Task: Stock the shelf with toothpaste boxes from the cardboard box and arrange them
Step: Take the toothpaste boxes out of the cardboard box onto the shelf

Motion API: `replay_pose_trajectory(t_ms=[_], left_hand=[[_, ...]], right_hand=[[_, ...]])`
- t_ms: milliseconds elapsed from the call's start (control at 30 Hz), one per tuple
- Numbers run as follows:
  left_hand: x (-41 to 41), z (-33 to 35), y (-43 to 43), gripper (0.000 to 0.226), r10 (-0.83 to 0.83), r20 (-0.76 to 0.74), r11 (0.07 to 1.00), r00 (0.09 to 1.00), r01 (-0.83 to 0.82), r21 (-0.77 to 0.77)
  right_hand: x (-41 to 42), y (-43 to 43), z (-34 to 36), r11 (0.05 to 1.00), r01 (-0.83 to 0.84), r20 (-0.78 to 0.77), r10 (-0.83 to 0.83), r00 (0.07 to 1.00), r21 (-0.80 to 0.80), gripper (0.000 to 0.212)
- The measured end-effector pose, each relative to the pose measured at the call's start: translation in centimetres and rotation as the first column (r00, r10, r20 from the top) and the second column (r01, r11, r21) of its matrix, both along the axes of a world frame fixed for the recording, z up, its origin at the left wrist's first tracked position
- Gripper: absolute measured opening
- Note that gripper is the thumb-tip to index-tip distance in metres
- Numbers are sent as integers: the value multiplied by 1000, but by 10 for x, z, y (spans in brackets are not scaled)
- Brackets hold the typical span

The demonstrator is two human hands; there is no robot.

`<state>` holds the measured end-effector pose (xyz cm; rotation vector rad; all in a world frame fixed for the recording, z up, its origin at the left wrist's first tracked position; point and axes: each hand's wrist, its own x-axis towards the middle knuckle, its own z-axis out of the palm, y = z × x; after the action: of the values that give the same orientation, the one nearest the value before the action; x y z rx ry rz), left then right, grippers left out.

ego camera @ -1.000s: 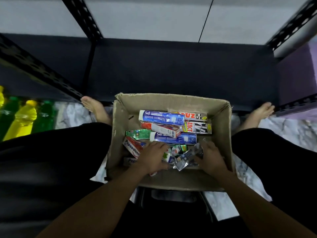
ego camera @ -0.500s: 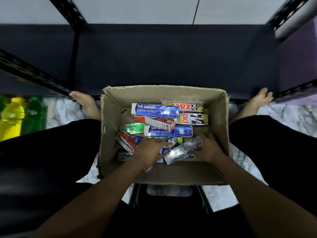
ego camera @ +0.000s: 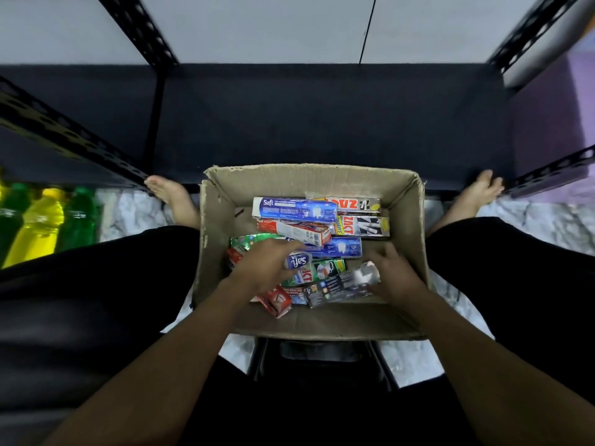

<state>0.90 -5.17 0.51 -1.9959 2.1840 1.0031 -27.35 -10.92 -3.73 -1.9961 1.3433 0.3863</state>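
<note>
Blue, red, green and silver toothpaste boxes (ego camera: pixel 294 210) are heaped loosely in the cardboard box (ego camera: pixel 322 325), which is set on the floor (ego camera: pixel 135 214) between the person's legs; none is seen on the shelf (ego camera: pixel 322 123) yet. The left hand (ego camera: pixel 260 272) is curled over the pile, with a tilted Safi box (ego camera: pixel 297 261) pinched at its fingertips. A red box (ego camera: pixel 277 300) juts out beneath the palm, and whether it is also held cannot be told. The right hand (ego camera: pixel 399 278) is closed on one end of a silver-grey box (ego camera: pixel 338 286), which is held between thumb and fingers.

Trouble is likely to come from the loose stacking. If two boxes are lifted by their ends, one may be twisted free and dropped, and neighbours lying crosswise may be dragged up with them. A long box may also be caught on the torn rim of the cardboard as it is raised.

Beyond the far wall of the cardboard box, the shelf's front edge is met almost at once. Its dark board is seen bare between the perforated uprights (ego camera: pixel 141 30), so room for placing is judged ample. The feet (ego camera: pixel 174 197) are planted near the uprights, and bottles (ego camera: pixel 45 220) are crowded at the far left.
</note>
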Motion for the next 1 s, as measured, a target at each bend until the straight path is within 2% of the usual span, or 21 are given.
replay_pose_trajectory(t_ms=[67, 167, 367, 500, 667, 867, 1000], left_hand=[[1, 9, 0, 54, -19, 24, 1000, 1000, 19, 2], [2, 22, 2, 56, -25, 42, 999, 999, 26, -20], [5, 73, -1, 51, 16, 13, 988, 1000, -14, -155], [4, 130, -10, 48, 70, -69, 955, 995, -87, -285], [-9, 223, -32, 45, 50, -156, 867, 986, -121, -483], [-29, 320, -44, 46, -21, -166, 792, 986, -84, -605], [-45, 379, -48, 49, -81, -172, 754, 982, -53, -655]], right_hand=[[6, -1, 12, 999, -21, 82, 16, 996, 49, 57], [18, -1, 33, 997, -72, 149, 68, 987, 22, 52], [23, -15, 95, 992, -94, 215, 111, 970, -88, 62], [12, -28, 167, 978, -15, 302, 79, 950, -209, 61], [-10, -37, 255, 925, 84, 389, 73, 918, -370, 60], [-33, -36, 338, 850, 174, 456, 85, 886, -497, 63], [-49, -31, 399, 796, 253, 509, 79, 857, -550, 52]])
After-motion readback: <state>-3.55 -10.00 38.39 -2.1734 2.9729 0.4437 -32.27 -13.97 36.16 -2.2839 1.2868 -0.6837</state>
